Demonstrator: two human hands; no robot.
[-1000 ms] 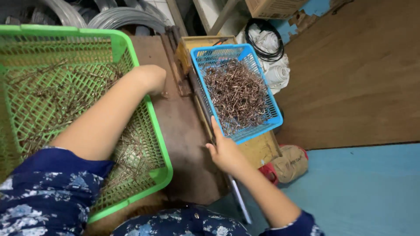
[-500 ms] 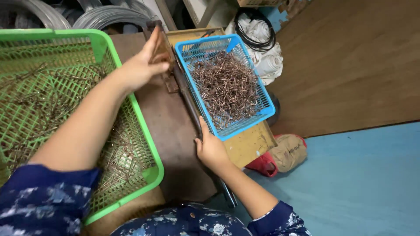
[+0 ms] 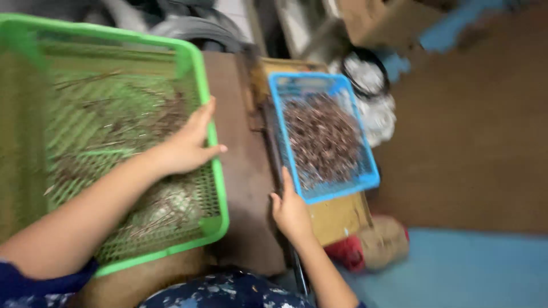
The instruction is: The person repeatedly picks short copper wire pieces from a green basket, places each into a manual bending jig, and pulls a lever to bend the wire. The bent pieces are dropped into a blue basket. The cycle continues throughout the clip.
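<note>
head view, two baskets, green basket (image 3: 201, 85), blue basket (image 3: 365, 171), two hands, left hand (image 3: 185, 145), right hand (image 3: 290, 212)

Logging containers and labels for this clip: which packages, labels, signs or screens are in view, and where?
Cardboard box: top right, brown, blurred, only partly in frame.
Sack-like bundle: on the floor below the blue basket, tan with a red part.
No labels, signs or screens can be made out.
</note>
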